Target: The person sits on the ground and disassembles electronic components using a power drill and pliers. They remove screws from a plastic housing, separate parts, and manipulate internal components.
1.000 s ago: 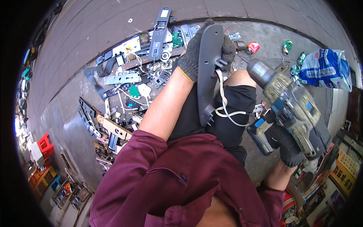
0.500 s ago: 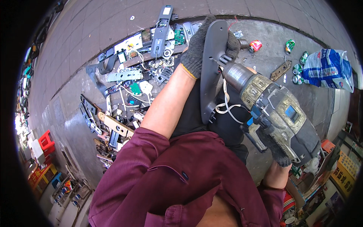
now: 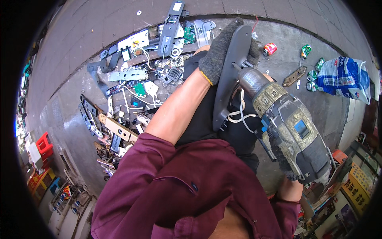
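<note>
My left hand [image 3: 217, 55], in a dark knitted glove with a yellow cuff, grips the upper part of a long dark grey door-lock panel [image 3: 227, 81] held upright over my lap. Its fingers curl round the far edge. My right hand [image 3: 287, 165], gloved too, is wrapped round the handle of a worn cordless drill [image 3: 296, 123]; the tool's body hides most of that hand. The chuck [image 3: 253, 82] points at the panel, and the bit's tip meets its face beside short posts. White wires [image 3: 241, 115] hang by the panel's lower half.
Dismantled lock parts, circuit boards [image 3: 139, 89] and straps cover the ground to the left. A long lock housing [image 3: 170, 34] lies at the far side. To the right are crushed cans [image 3: 269, 49], a metal plate [image 3: 295, 76] and a blue-white plastic bag [image 3: 344, 77].
The panel and my left hand have shifted slightly right. The drill's rear has swung a little left and down, while its bit stays at the panel.
</note>
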Demonstrator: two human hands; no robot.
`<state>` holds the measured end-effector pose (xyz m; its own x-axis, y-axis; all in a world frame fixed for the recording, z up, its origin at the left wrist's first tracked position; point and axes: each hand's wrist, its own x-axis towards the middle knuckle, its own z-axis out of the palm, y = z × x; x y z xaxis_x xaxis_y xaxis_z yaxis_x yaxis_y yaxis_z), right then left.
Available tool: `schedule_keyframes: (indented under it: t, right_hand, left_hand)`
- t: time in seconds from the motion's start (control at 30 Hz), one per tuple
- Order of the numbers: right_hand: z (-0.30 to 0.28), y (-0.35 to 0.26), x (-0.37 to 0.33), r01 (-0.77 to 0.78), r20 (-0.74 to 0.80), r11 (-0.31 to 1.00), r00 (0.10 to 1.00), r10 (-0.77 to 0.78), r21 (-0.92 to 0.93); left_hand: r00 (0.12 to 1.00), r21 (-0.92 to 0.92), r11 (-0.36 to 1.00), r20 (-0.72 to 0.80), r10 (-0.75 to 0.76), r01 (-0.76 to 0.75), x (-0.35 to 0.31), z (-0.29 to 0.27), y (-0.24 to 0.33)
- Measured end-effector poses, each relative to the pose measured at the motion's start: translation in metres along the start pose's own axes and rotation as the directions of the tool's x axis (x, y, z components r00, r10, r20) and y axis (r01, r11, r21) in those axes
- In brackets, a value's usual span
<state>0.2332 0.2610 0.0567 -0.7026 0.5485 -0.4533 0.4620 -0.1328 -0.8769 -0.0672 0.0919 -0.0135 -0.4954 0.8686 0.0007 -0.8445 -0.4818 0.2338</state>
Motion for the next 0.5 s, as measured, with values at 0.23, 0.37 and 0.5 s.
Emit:
schedule_keyframes:
  t: [0.23, 0.37, 0.5]
  right_hand:
    - [-0.008, -0.009, -0.011, -0.055, -0.022, 0.997, 0.998, 0.054, -0.051]
    - [-0.012, -0.013, -0.016, -0.067, -0.029, 0.995, 0.997, 0.065, -0.070]
    - [-0.014, -0.015, -0.017, -0.066, -0.035, 0.995, 0.997, 0.063, -0.075]
  left_hand:
    - [0.968, 0.420, 0.906, -0.198, 0.152, -0.057, 0.012, -0.005, -0.001]
    - [0.902, 0.416, 0.891, -0.291, 0.320, -0.182, -0.001, 0.017, -0.008]
    - [0.923, 0.279, 0.940, -0.273, 0.272, -0.195, 0.000, 0.013, -0.006]
